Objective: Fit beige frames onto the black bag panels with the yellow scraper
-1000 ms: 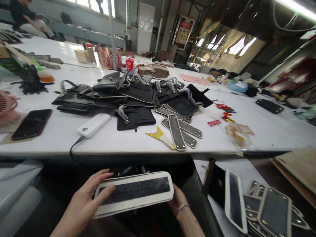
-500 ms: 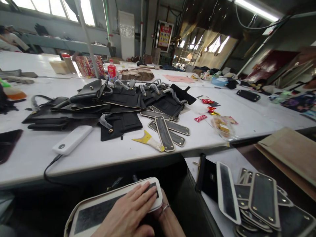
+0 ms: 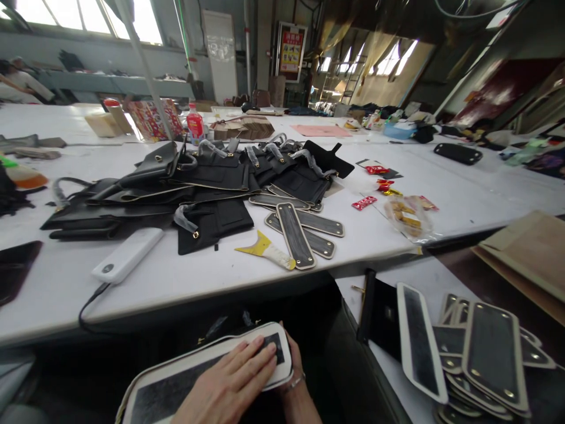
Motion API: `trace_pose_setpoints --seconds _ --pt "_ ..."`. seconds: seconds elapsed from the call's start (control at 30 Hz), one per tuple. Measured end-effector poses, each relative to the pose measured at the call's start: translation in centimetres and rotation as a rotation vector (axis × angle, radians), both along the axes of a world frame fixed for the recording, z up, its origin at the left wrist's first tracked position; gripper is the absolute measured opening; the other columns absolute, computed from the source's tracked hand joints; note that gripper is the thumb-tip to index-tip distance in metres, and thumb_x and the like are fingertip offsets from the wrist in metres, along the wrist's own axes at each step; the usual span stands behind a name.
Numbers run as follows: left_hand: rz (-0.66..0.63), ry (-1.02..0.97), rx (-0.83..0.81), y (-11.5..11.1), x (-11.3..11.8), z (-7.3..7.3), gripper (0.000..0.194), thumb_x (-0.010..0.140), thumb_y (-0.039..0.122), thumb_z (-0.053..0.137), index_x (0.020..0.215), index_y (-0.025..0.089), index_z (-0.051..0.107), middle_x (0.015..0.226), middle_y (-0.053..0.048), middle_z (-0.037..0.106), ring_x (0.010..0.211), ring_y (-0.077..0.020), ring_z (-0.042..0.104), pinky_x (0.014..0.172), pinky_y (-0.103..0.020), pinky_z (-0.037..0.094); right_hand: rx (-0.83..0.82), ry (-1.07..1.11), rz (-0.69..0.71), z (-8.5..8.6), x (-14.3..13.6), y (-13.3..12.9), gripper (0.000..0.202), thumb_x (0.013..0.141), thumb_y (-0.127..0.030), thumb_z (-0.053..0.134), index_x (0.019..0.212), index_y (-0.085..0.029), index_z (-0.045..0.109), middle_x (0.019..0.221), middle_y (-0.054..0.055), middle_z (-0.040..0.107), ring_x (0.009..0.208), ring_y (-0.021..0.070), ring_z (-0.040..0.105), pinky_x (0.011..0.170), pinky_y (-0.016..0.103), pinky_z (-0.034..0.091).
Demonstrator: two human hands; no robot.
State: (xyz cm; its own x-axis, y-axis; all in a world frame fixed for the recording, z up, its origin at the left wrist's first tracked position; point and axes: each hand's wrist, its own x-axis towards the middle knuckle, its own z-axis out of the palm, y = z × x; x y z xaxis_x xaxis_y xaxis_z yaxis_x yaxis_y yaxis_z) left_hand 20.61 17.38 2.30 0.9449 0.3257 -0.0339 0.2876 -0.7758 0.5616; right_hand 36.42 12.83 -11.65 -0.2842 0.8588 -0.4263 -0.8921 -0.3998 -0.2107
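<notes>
A bag piece with a pale-edged, dark-centred base panel (image 3: 170, 391) is held tilted at the bottom of the view, below the table edge. My left hand (image 3: 233, 377) lies flat on the panel, its fingers stretched toward the rounded right end. Around that right end wraps my right hand (image 3: 295, 371), with a ring-like band at the wrist; its fingertips are partly hidden behind the piece. Black bags (image 3: 212, 176) with plastic-wrapped handles are heaped on the table. In front of them lie dark strips with pale edges (image 3: 295, 235) and a yellow-and-white scraper-like item (image 3: 267, 250).
A white power bank (image 3: 128, 256) with a cable lies at the left, by a dark phone (image 3: 17, 268). More base panels (image 3: 494, 353) are stacked at the lower right, below brown card (image 3: 529, 259). Snacks (image 3: 408, 218), a red bottle (image 3: 195, 123) and a distant person (image 3: 26, 82) also show.
My left hand has slid slightly down and left along the panel. My right hand's fingers now show more at the panel's end. The camera view has shifted a little.
</notes>
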Motion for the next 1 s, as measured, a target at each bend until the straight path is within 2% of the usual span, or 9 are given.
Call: trace_pose_setpoints --seconds 0.2,0.27,0.33,0.47,0.57,0.67,0.83,1.0 --pt "0.056 0.007 -0.020 -0.4 0.1 0.9 0.077 0.088 0.007 0.052 0.148 0.040 0.017 0.149 0.004 0.037 0.134 -0.0229 0.040 0.112 -0.040 0.035 0.019 -0.004 0.001 1.5 0.4 0.1 0.056 0.065 -0.062 0.073 0.086 -0.010 0.070 0.093 0.015 0.072 0.093 0.0291 0.066 0.076 0.040 0.052" --pt "0.061 0.007 -0.032 -0.4 0.1 0.8 0.075 0.087 0.013 0.057 0.148 0.040 0.020 0.148 0.003 0.038 0.134 -0.0242 0.041 0.111 -0.040 0.037 0.029 -0.036 -0.032 2.0 0.8 0.1 0.056 0.068 -0.061 0.072 0.092 -0.011 0.070 0.095 0.013 0.071 0.091 0.0265 0.066 0.073 0.036 0.052" --pt "0.063 0.019 -0.031 -0.3 0.1 0.8 0.075 0.084 0.027 0.066 0.147 0.038 0.026 0.148 0.000 0.040 0.134 -0.0268 0.042 0.111 -0.041 0.038 0.041 -0.078 -0.065 2.0 1.1 0.1 0.052 0.073 -0.058 0.069 0.095 -0.012 0.069 0.096 0.012 0.071 0.089 0.0237 0.066 0.071 0.033 0.052" --pt "0.114 0.020 -0.004 -0.2 0.8 1.5 0.077 0.074 0.045 0.075 0.142 0.037 0.038 0.145 0.000 0.046 0.131 -0.0292 0.045 0.110 -0.041 0.038 0.077 -0.180 -0.129 0.8 1.1 -0.2 0.042 0.080 -0.052 0.063 0.093 -0.013 0.069 0.093 0.010 0.071 0.087 0.0213 0.065 0.074 0.034 0.052" --pt "0.136 0.027 0.005 -0.2 1.9 2.4 0.066 0.074 0.048 0.073 0.134 0.032 0.051 0.138 -0.001 0.056 0.124 -0.0301 0.051 0.105 -0.042 0.042 0.102 -0.258 -0.176 -0.8 0.3 -1.1 0.040 0.083 -0.053 0.056 0.092 -0.017 0.069 0.092 0.009 0.071 0.092 0.0219 0.065 0.081 0.037 0.052" --pt "0.139 0.103 -0.005 -0.1 2.8 2.9 0.052 0.075 0.043 0.073 0.122 0.027 0.059 0.131 -0.003 0.060 0.118 -0.0301 0.054 0.100 -0.044 0.045 0.134 -0.334 -0.197 -2.2 -0.7 -2.5 0.040 0.084 -0.056 0.051 0.089 -0.022 0.071 0.094 0.006 0.071 0.099 0.0219 0.064 0.093 0.039 0.048" --pt "0.124 0.109 -0.004 -0.2 2.8 2.6 0.050 0.077 0.034 0.071 0.124 0.027 0.054 0.135 -0.002 0.055 0.121 -0.0273 0.049 0.106 -0.043 0.036 0.171 -0.444 -0.166 -3.3 -2.0 -4.9 0.038 0.079 -0.055 0.058 0.091 -0.022 0.070 0.093 0.005 0.071 0.103 0.0246 0.063 0.096 0.044 0.046" --pt "0.135 0.077 0.001 -0.3 2.4 2.1 0.058 0.073 0.030 0.074 0.127 0.031 0.052 0.136 0.000 0.054 0.121 -0.0277 0.047 0.105 -0.042 0.036 0.229 -0.648 -0.209 -3.3 -2.3 -5.9 0.038 0.086 -0.053 0.057 0.101 -0.019 0.065 0.099 0.006 0.068 0.094 0.0209 0.064 0.087 0.044 0.051"
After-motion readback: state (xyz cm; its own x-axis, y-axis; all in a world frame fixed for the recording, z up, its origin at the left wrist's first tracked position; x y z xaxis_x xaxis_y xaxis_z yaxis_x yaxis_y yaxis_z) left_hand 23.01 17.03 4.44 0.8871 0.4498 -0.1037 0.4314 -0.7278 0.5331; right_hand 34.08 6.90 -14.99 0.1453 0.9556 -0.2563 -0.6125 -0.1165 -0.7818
